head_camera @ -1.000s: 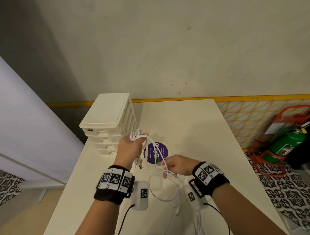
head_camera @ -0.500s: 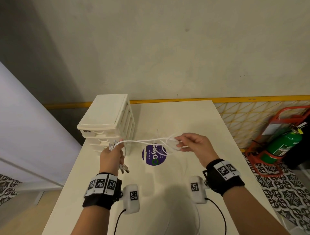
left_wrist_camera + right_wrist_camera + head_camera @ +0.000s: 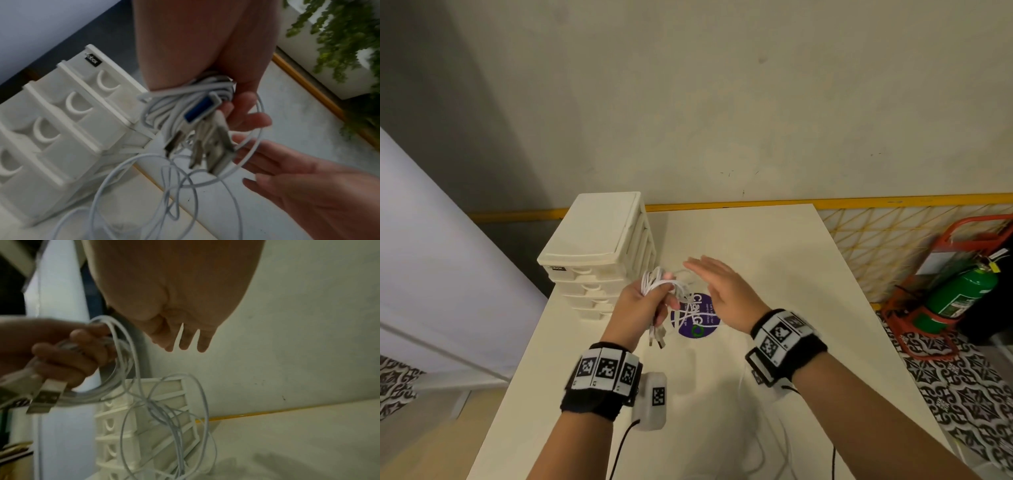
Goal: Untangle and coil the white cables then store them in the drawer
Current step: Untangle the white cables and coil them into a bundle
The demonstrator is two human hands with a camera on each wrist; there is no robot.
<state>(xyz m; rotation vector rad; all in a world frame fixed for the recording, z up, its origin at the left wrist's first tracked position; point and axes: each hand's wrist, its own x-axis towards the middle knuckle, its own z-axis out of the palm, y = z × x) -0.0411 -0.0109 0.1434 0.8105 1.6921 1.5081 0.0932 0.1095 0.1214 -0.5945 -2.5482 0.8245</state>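
My left hand grips a bundle of white cables above the table, just right of the white drawer unit. USB plugs stick out below its fist, and loose loops hang from the bundle toward the table. My right hand is beside it with straight fingers, holding nothing. In the left wrist view the cables are wrapped round the left hand, and the right hand is close by, palm up. The unit's drawers look closed.
The white table carries a purple round sticker. A wall stands behind it. A green fire extinguisher in a red stand sits on the floor to the right. A pale panel stands at the left.
The right hand let go of the stretched cable and came back beside the left hand, fingers now straight. The left hand moved slightly right, and the cable now hangs in loose loops.
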